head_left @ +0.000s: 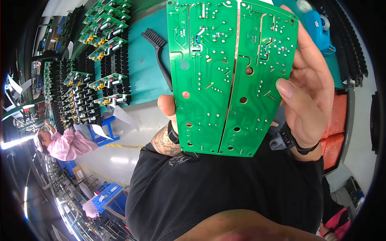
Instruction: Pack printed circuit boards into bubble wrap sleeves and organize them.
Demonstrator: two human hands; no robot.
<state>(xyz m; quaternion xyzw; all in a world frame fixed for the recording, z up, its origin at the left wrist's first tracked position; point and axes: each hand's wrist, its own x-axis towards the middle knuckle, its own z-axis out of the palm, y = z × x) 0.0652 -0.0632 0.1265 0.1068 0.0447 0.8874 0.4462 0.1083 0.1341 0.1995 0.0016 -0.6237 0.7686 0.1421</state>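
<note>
Two green circuit boards (pixel 209 82) stand close side by side in front of me, solder side toward me, with a narrow slit between them; whether they are joined cannot be made out. My right hand (pixel 309 90) grips the right edge, thumb on the face and fingers behind. At the left edge, the thumb of my left hand (pixel 167 106) shows, while its other fingers are hidden behind the boards. A black brush (pixel 160 54) lies on the green mat (pixel 138 60) just left of the boards, its handle end partly covered by them.
Black racks (pixel 108 66) at the left hold several populated circuit boards (pixel 106 26). At the far right sit a blue tape dispenser (pixel 319 32), a black slotted rack (pixel 348 36) and red bubble-wrap bags (pixel 334 130). A person in pink (pixel 70 144) works beyond the left racks, near a blue stool (pixel 106 130).
</note>
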